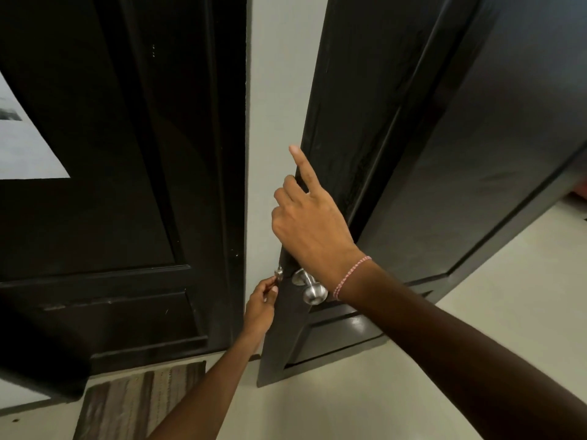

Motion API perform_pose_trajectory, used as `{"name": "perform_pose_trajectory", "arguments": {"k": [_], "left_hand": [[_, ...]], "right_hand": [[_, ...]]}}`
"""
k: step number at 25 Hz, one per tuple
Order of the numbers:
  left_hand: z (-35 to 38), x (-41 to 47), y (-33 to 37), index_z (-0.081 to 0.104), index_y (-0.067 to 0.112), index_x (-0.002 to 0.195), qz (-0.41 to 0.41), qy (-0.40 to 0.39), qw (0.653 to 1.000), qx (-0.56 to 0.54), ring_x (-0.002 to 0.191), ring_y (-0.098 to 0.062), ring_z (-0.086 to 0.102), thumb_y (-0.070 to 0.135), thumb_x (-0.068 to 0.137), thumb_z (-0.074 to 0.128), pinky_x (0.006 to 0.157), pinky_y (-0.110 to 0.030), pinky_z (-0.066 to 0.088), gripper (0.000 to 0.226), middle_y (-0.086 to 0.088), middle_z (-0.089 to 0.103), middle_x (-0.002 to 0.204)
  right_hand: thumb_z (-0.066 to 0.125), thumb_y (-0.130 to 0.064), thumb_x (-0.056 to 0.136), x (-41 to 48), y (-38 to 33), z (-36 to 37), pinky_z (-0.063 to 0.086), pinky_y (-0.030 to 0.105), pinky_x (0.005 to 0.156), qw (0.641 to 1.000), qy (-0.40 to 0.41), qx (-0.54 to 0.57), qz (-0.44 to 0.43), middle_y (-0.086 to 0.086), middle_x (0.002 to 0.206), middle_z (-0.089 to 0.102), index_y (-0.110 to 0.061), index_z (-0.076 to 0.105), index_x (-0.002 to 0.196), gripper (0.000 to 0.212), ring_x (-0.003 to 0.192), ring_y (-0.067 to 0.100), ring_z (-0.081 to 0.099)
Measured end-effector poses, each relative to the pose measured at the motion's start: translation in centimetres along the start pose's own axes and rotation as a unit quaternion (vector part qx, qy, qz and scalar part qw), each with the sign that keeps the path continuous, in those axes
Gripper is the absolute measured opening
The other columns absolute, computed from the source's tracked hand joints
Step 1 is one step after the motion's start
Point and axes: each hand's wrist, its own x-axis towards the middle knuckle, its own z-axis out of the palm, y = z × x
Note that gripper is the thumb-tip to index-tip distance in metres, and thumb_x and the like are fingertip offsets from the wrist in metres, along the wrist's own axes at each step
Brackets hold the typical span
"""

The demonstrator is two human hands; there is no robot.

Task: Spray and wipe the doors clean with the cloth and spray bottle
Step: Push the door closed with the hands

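Right arm, a pink bracelet [349, 276] at the wrist, reaches to the open door [476, 154], where the right hand [313, 217] curls round its free edge, forefinger straight up. Left hand [260, 308] pinches a small metal fitting [279, 274] on that edge, beside the knob [313, 292]. Neither cloth nor spray bottle is in view, so spraying and wiping look not yet begun here. The closed door [111, 154], above a striped mat [136, 404] at the floor's edge, also waits.
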Motion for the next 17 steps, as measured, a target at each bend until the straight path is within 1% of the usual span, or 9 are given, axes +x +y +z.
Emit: {"name": "perform_pose_trajectory", "arguments": {"k": [3, 4, 6, 9, 12, 14, 16, 17], "left_hand": [[0.1, -0.3, -0.6, 0.057, 0.027, 0.138, 0.005, 0.001, 1.000, -0.002, 0.128, -0.012, 0.052, 0.025, 0.111, 0.048, 0.107, -0.034, 0.042, 0.029, 0.011, 0.058, 0.133], [0.3, -0.7, -1.0, 0.057, 0.028, 0.136, 0.012, 0.001, 1.000, 0.001, 0.127, -0.013, 0.053, 0.026, 0.111, 0.048, 0.106, -0.034, 0.044, 0.027, 0.011, 0.059, 0.133], [0.9, -1.9, -1.6, 0.059, 0.028, 0.132, 0.013, -0.003, 1.000, -0.009, 0.125, -0.013, 0.057, 0.026, 0.110, 0.049, 0.104, -0.033, 0.046, 0.024, 0.009, 0.062, 0.131], [1.6, -5.0, -3.2, 0.063, 0.027, 0.126, 0.028, -0.005, 0.999, -0.022, 0.118, -0.007, 0.061, 0.024, 0.108, 0.053, 0.102, -0.031, 0.051, 0.020, 0.010, 0.066, 0.124], [1.5, -7.9, -4.3, 0.071, 0.028, 0.118, 0.049, -0.029, 0.998, -0.006, 0.107, 0.002, 0.067, 0.020, 0.105, 0.060, 0.098, -0.026, 0.054, 0.019, 0.016, 0.074, 0.112], [1.5, -9.2, -4.5, 0.073, 0.031, 0.118, 0.047, -0.045, 0.998, -0.006, 0.106, 0.000, 0.070, 0.022, 0.105, 0.059, 0.096, -0.026, 0.054, 0.022, 0.018, 0.075, 0.113], [2.1, -10.1, -3.8, 0.069, 0.033, 0.127, 0.051, -0.058, 0.997, -0.014, 0.108, -0.005, 0.070, 0.033, 0.105, 0.057, 0.092, -0.022, 0.052, 0.024, 0.014, 0.073, 0.121], [2.7, -10.6, -3.2, 0.066, 0.034, 0.130, 0.050, -0.068, 0.996, -0.017, 0.111, -0.003, 0.068, 0.041, 0.103, 0.056, 0.091, -0.019, 0.049, 0.029, 0.014, 0.071, 0.124]], "right_hand": [[0.072, -0.010, 0.094, -0.3, 0.2, 0.5, 0.001, 0.067, 0.129, 1.000, 0.001, 0.004, -0.008, 0.007, 0.105, 0.067, -0.014, 0.074, 0.090, 0.006, 0.122, 0.029, 0.061], [0.073, -0.009, 0.093, -0.4, 0.3, 0.6, 0.001, 0.067, 0.129, 1.000, 0.007, 0.004, -0.010, 0.006, 0.103, 0.067, -0.015, 0.075, 0.090, 0.007, 0.119, 0.028, 0.061], [0.076, -0.008, 0.091, -1.2, 0.5, 0.5, -0.006, 0.067, 0.128, 1.000, 0.009, 0.000, -0.017, 0.006, 0.102, 0.066, -0.016, 0.075, 0.088, 0.008, 0.117, 0.028, 0.061], [0.079, -0.007, 0.087, -4.3, 0.7, -0.2, -0.014, 0.065, 0.124, 1.000, -0.003, 0.000, -0.025, 0.008, 0.111, 0.066, -0.016, 0.076, 0.091, 0.010, 0.121, 0.030, 0.059], [0.079, -0.008, 0.087, -8.7, 0.7, -1.1, -0.013, 0.064, 0.125, 0.999, -0.006, 0.012, -0.029, 0.011, 0.115, 0.067, -0.015, 0.077, 0.095, 0.011, 0.125, 0.033, 0.059], [0.071, -0.006, 0.091, -11.8, 0.6, -1.5, -0.010, 0.063, 0.128, 0.999, 0.023, 0.030, -0.025, 0.013, 0.112, 0.069, -0.013, 0.076, 0.090, 0.009, 0.122, 0.033, 0.062], [0.056, -0.006, 0.093, -14.9, 0.6, -1.8, -0.011, 0.060, 0.128, 0.998, 0.048, 0.044, -0.006, 0.015, 0.112, 0.071, -0.012, 0.076, 0.089, 0.022, 0.120, 0.034, 0.065], [0.051, -0.008, 0.093, -16.7, 0.5, -2.1, -0.012, 0.059, 0.127, 0.997, 0.051, 0.050, 0.001, 0.015, 0.112, 0.072, -0.012, 0.077, 0.091, 0.026, 0.119, 0.034, 0.066]]}}
